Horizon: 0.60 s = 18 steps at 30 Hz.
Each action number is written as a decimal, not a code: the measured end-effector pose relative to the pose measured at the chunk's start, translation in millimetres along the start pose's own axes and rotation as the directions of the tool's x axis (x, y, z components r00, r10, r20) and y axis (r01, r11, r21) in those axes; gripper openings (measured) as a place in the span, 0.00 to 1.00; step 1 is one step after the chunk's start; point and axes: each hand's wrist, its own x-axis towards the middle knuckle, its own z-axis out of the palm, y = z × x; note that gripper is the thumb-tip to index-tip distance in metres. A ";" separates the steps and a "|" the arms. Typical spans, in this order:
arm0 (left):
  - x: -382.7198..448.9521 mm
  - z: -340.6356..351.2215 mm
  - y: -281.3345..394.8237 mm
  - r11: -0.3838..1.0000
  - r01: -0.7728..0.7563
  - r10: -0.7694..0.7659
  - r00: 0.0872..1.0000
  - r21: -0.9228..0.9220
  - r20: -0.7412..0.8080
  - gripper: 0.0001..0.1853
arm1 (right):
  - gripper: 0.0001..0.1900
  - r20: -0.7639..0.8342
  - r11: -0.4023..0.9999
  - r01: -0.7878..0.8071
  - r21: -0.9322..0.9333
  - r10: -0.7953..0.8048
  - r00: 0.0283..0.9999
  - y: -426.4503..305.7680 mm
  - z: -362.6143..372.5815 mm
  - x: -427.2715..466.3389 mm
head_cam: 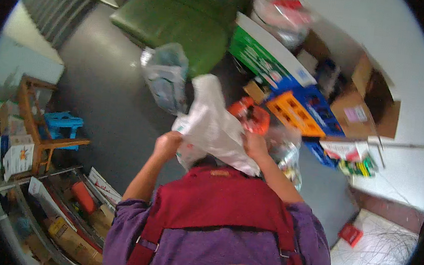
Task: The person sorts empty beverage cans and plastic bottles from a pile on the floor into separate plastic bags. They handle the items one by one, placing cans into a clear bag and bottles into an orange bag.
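A white plastic bag (213, 121) is spread out in front of my red apron (225, 201). My left hand (168, 145) grips its left edge, and my right hand (255, 145) grips the right side. Part of the bag bears print near my left hand. Just beyond it, a clear plastic bag (165, 79) with pale contents stands by the green seat. An orange-red plastic bag (251, 115) lies past my right hand. Beside my right forearm, another clear bag (286, 150) holds mixed items that I cannot make out.
A green padded seat (179, 27) stands ahead. To the right are stacked orange crates (295, 113), blue crates (320, 108) and a cardboard box (354, 111). At left are a wooden chair frame (33, 117), a blue plastic stool (63, 123) and a rack (21, 199) with boxes.
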 end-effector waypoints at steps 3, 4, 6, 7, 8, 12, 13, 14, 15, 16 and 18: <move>-18.5 16.5 31.8 0.968 0.236 -0.232 0.971 -0.085 0.054 0.08 | 0.12 -0.011 0.992 0.126 0.005 -0.126 0.992 29.7 3.0 -4.8; -32.0 27.8 37.8 0.952 0.300 -0.298 0.954 -0.066 0.038 0.08 | 0.09 -0.043 0.985 0.164 0.050 -0.162 0.986 29.5 -1.7 -8.3; -45.3 49.7 40.6 0.897 0.435 -0.435 0.900 -0.081 0.029 0.09 | 0.09 -0.028 0.963 0.230 0.140 -0.228 0.973 38.3 -16.3 -4.2; -56.0 62.2 36.7 0.855 0.507 -0.506 0.861 -0.109 0.043 0.09 | 0.09 -0.025 0.948 0.255 0.191 -0.255 0.967 40.0 -18.9 -6.0; -65.7 76.9 39.8 0.804 0.577 -0.576 0.816 -0.140 0.053 0.09 | 0.10 -0.013 0.945 0.247 0.217 -0.250 0.968 46.3 -18.8 -7.0; -82.7 127.8 70.6 0.679 0.711 -0.725 0.689 -0.180 -0.013 0.12 | 0.11 0.112 0.901 0.356 0.246 -0.391 0.913 67.4 -27.7 -16.1; -90.8 139.5 75.5 0.676 0.690 -0.720 0.694 -0.259 -0.031 0.11 | 0.11 0.143 0.893 0.373 0.251 -0.416 0.898 69.7 -27.8 -19.2; -99.5 149.9 79.7 0.670 0.662 -0.714 0.698 -0.336 -0.049 0.11 | 0.11 0.172 0.885 0.388 0.258 -0.438 0.883 70.0 -27.5 -23.0; -102.9 161.2 86.5 0.661 0.625 -0.708 0.703 -0.415 -0.068 0.11 | 0.11 0.199 0.877 0.404 0.259 -0.458 0.867 70.8 -28.2 -27.2; -102.8 165.0 95.0 0.468 0.763 -0.831 0.551 -0.446 0.071 0.10 | 0.12 0.231 0.873 0.417 0.252 -0.473 0.850 71.6 -29.9 -33.0; -103.8 176.2 105.6 0.468 0.730 -0.814 0.575 -0.498 0.078 0.09 | 0.13 0.288 0.866 0.440 0.237 -0.496 0.819 73.1 -32.0 -42.6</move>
